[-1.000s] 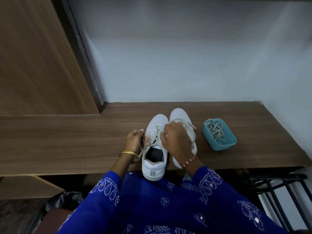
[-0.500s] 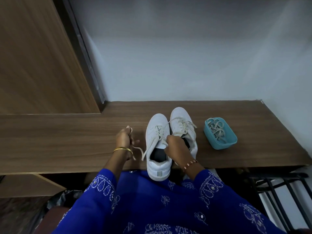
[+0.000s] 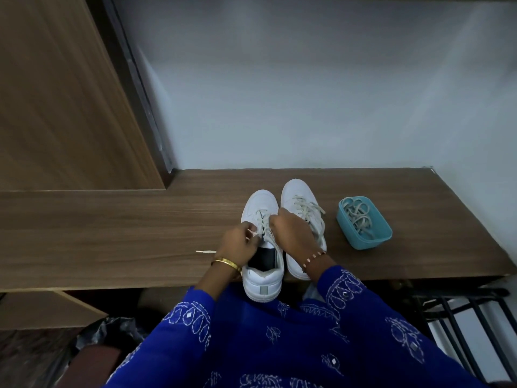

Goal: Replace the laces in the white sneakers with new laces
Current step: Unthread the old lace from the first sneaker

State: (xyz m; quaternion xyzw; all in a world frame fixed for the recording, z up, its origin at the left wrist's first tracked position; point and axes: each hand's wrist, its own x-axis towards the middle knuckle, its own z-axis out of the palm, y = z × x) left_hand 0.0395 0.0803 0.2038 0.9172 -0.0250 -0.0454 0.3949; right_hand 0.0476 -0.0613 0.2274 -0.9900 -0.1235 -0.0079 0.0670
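Left sneaker (image 3: 261, 247): stood near the front edge of the bench (image 3: 112, 233), its heel hanging just past that edge, toe toward the wall
Right sneaker (image 3: 303, 219): touching the first along its side, set slightly further back, lacing loose and in place
Old lace (image 3: 263, 219): slack across the upper eyelets of the left sneaker; one loose tip (image 3: 205, 251) lay on the bench toward the left edge
Left hand (image 3: 239, 245): fingers curled and pinching a strand of the old lace beside the tongue
Right hand (image 3: 292, 233): fingers bent down over the lacing between the two shoes; whether they gripped a strand could not be told, since the back of the hand hid them
New laces (image 3: 358, 219): a tangled pile in the teal tub (image 3: 375, 242), toward the right edge, well apart from the hands
Handling: the lace looked light, limp and flat, likely to snag in the eyelets; best taken close to an eyelet or by the stiff tip. The shoe seemed light enough to slide, so steadying its side would help
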